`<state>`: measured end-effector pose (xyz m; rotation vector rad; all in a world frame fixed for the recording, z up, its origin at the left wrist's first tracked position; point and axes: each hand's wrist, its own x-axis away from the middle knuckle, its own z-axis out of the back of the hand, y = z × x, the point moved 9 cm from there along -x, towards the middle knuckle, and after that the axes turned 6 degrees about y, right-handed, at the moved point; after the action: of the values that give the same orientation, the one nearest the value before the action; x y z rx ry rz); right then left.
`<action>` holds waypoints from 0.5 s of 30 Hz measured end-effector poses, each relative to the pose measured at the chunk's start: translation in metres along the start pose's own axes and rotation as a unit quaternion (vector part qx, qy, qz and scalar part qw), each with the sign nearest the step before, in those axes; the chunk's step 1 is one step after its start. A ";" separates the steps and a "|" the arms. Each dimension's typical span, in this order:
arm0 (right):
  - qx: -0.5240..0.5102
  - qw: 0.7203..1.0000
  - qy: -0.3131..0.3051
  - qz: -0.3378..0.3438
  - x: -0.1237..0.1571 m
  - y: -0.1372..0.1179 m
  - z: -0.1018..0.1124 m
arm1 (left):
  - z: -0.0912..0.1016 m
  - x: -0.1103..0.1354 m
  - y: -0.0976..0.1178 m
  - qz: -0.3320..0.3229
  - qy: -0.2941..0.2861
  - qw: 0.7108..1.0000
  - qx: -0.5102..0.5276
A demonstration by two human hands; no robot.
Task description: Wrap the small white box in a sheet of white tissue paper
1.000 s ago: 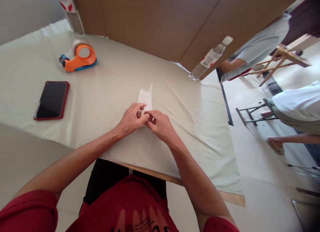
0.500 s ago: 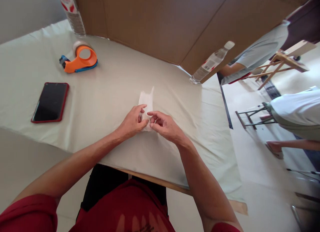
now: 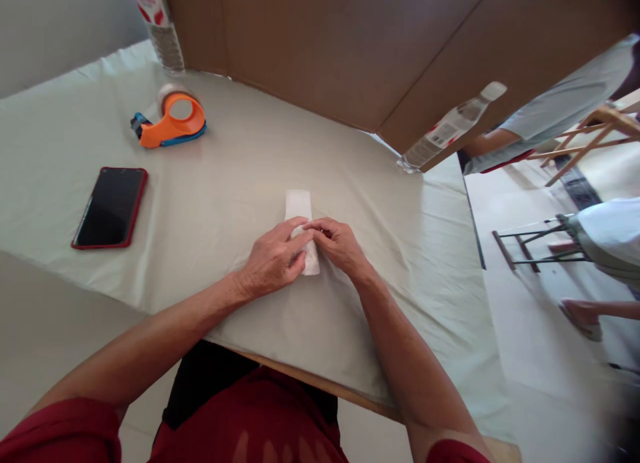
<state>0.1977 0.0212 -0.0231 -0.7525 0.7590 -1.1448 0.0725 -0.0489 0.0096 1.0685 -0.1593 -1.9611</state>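
A white folded strip, which looks like tissue paper (image 3: 298, 202), lies lengthwise on the cloth in front of me. My left hand (image 3: 277, 255) rests over its middle from the left, fingers bent across the paper and the thumb low on its lower half. From the right, my right hand (image 3: 341, 247) pinches at the strip's right edge, thumb and forefinger together. Both hands' fingertips meet over the paper and hide its middle. The upper end lies flat with straight edges; the lower end shows beneath my left thumb.
A red-cased phone (image 3: 111, 207) and an orange tape dispenser (image 3: 183, 120) lie to the left. Cardboard panels (image 3: 320, 56) stand at the back, with a water bottle (image 3: 163, 36) on the left and another bottle (image 3: 450, 128) on the right. Other people sit beyond the right edge.
The strip's ragged, loose upper end is now flat and straight-edged. My left hand has moved over the strip, and my right fingers have closed at its edge. The view has shifted slightly.
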 end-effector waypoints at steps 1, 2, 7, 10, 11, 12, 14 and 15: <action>0.002 1.000 -0.002 0.000 0.000 0.001 0.000 | -0.001 0.000 0.001 -0.009 -0.001 1.000 0.001; 0.002 1.000 0.000 -0.003 0.000 0.002 0.001 | -0.002 0.000 0.000 -0.011 -0.003 1.000 0.002; -0.017 0.996 0.061 -0.060 -0.007 0.015 0.017 | -0.006 0.000 -0.006 0.009 -0.019 1.000 0.020; -0.056 0.987 0.064 -0.139 -0.019 0.029 0.016 | -0.006 0.000 -0.007 0.012 -0.019 0.999 0.030; -0.071 0.982 0.054 -0.167 -0.023 0.033 0.013 | -0.006 0.000 -0.006 0.013 -0.017 0.999 0.032; -0.084 0.977 0.042 -0.192 -0.027 0.036 0.009 | -0.005 0.000 -0.006 0.013 -0.015 0.999 0.035; -0.104 0.970 0.023 -0.217 -0.035 0.036 0.001 | -0.005 -0.001 -0.006 0.013 -0.011 0.999 0.038; -0.112 0.969 0.017 -0.219 -0.039 0.034 -0.001 | -0.005 -0.001 -0.006 0.014 -0.012 0.999 0.040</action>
<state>0.2047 0.0666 -0.0469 -1.1309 0.7805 -1.4850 0.0722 -0.0430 0.0040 1.0890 -0.2658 -1.9576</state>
